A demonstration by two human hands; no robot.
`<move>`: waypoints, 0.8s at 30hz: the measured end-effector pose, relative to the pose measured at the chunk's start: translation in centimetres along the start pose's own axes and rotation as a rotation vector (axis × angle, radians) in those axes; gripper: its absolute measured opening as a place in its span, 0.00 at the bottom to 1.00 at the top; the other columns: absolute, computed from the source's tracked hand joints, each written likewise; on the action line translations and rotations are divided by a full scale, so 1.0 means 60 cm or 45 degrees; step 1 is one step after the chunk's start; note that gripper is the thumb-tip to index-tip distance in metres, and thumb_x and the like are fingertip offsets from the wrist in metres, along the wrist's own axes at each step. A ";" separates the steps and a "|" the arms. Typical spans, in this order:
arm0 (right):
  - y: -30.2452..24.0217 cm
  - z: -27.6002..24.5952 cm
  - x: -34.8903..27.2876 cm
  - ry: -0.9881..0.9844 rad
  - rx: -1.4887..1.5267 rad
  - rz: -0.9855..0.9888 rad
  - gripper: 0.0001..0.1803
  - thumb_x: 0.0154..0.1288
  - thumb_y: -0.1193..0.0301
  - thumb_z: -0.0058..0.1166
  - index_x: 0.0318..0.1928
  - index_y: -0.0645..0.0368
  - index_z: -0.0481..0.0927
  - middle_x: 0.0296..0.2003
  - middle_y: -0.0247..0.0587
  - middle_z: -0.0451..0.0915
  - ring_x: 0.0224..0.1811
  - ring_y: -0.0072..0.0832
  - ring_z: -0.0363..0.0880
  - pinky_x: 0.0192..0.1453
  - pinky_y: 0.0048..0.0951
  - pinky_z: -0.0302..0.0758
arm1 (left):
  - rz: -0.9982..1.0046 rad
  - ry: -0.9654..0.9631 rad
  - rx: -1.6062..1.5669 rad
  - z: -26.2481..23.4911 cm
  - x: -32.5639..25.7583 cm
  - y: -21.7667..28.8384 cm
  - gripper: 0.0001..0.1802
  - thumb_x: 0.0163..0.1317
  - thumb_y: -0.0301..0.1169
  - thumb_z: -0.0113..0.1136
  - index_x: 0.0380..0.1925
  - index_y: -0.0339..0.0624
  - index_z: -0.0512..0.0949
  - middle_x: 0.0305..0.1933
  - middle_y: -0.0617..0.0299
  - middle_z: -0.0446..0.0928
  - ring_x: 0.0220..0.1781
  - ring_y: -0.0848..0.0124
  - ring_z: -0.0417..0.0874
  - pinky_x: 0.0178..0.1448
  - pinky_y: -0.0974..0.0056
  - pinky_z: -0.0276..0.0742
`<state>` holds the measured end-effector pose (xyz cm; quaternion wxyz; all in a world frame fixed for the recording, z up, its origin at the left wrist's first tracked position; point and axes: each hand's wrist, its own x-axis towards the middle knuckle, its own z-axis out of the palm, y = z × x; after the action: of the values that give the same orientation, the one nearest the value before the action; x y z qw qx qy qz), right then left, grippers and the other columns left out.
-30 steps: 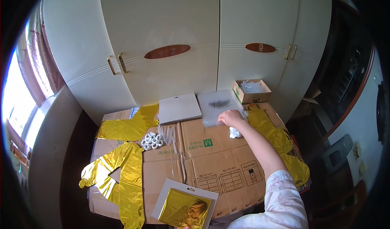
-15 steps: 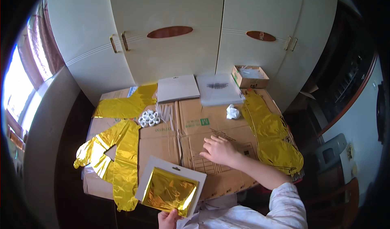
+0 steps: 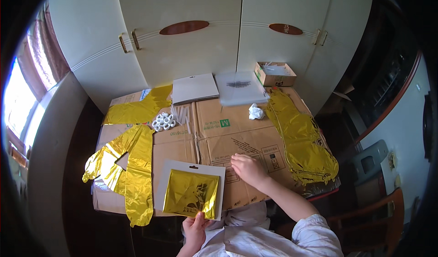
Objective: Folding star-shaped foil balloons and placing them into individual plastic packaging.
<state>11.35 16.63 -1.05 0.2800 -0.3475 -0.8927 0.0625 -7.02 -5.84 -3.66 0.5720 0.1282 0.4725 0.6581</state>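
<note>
My left hand (image 3: 196,228) grips the lower edge of a pale hanging card (image 3: 218,171) by its thumb and fingers. On the card lies a folded gold foil balloon (image 3: 190,193), flat and shiny. My right hand (image 3: 250,170) is low over the cardboard to the right of the card, palm down. Its fingers are loosely bent and nothing shows in them; their undersides are hidden. Unfolded gold foil balloons lie at the left (image 3: 139,175), the far left (image 3: 137,111) and the right (image 3: 303,140) of the table.
Flattened cardboard (image 3: 212,143) covers the table. White rings (image 3: 163,122) lie beside clear straws (image 3: 181,114). Behind them are a stack of cards (image 3: 195,89), clear plastic bags (image 3: 239,93) and an open box (image 3: 275,80). A crumpled white wad (image 3: 256,112) sits nearby. A wooden chair (image 3: 388,220) stands right.
The card with the folded balloon has risen slightly in view and turned more upright. My right hand's fingers have drawn closer together. The whole view has shifted a little.
</note>
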 end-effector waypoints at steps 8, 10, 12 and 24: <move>-0.003 -0.012 -0.002 0.037 0.389 0.246 0.05 0.57 0.71 0.61 0.27 0.59 0.83 0.30 0.41 0.77 0.35 0.38 0.79 0.42 0.36 0.76 | -0.051 -0.022 0.047 0.011 -0.004 -0.002 0.11 0.70 0.30 0.53 0.41 0.31 0.77 0.41 0.54 0.82 0.39 0.69 0.85 0.44 0.64 0.85; -0.005 -0.013 -0.004 0.041 0.379 0.271 0.06 0.58 0.70 0.61 0.28 0.58 0.83 0.30 0.40 0.77 0.34 0.39 0.79 0.40 0.36 0.77 | -0.097 -0.054 0.066 0.009 -0.004 -0.007 0.10 0.69 0.29 0.54 0.40 0.31 0.78 0.41 0.54 0.82 0.39 0.69 0.85 0.44 0.64 0.85; -0.014 -0.003 -0.002 0.063 0.375 0.236 0.05 0.59 0.69 0.60 0.29 0.57 0.83 0.30 0.40 0.77 0.33 0.39 0.79 0.39 0.37 0.77 | -0.164 -0.099 0.090 0.010 -0.010 -0.019 0.10 0.69 0.29 0.54 0.40 0.31 0.78 0.41 0.54 0.82 0.39 0.69 0.85 0.43 0.63 0.85; -0.066 0.017 -0.002 0.074 0.131 0.014 0.03 0.59 0.69 0.58 0.30 0.52 0.79 0.29 0.33 0.75 0.34 0.32 0.80 0.34 0.35 0.79 | -0.480 -0.160 -0.023 0.016 -0.031 -0.038 0.09 0.70 0.28 0.53 0.41 0.33 0.77 0.40 0.56 0.82 0.38 0.72 0.84 0.44 0.65 0.84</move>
<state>8.55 13.69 -0.73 0.3232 -0.3392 -0.8778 0.0998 -4.32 -7.23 -4.26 0.7147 0.0733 0.4456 0.5341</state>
